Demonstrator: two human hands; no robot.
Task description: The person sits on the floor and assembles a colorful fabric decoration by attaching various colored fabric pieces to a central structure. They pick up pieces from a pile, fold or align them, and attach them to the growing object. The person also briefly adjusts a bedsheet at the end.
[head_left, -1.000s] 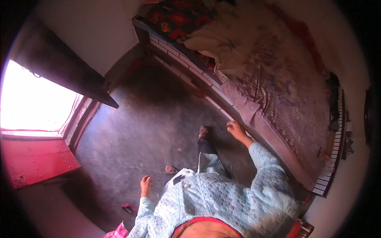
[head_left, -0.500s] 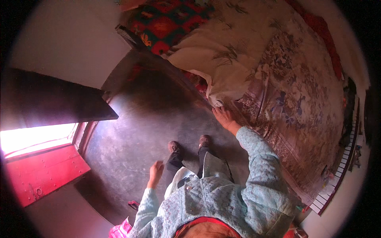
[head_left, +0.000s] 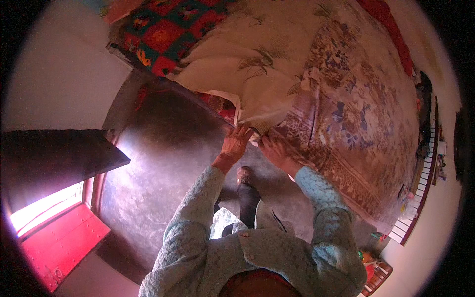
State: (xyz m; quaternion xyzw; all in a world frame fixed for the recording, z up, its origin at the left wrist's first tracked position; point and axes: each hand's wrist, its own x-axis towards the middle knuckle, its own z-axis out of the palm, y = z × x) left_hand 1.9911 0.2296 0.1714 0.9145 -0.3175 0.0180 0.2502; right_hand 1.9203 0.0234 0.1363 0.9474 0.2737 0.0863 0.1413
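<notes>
Both my hands meet at the near edge of the bed, on the hem of a cream bedsheet (head_left: pixel 232 74) with dark leaf-like prints. My left hand (head_left: pixel 235 145) is closed on the sheet's edge, its fingertips against the fabric. Close beside it, my right hand (head_left: pixel 277 151) also grips the sheet's edge, where it meets a brown and mauve floral bedspread (head_left: pixel 354 109). A small striped bit of cloth shows between the hands. Under the cream sheet, a red and green patterned cover (head_left: pixel 168 34) is exposed at the far left.
A dark bed-frame rail (head_left: pixel 183 94) runs along the bed's left side. To the left, a dark panel (head_left: pixel 59 153) juts out above a red door panel (head_left: pixel 64 242) beside a bright opening. At the lower right stands a brown rack (head_left: pixel 378 277). Grey floor (head_left: pixel 153 168) lies below.
My left hand has risen from beside my leg to the bed edge and taken hold of the sheet next to my right hand. I have leaned closer to the bed.
</notes>
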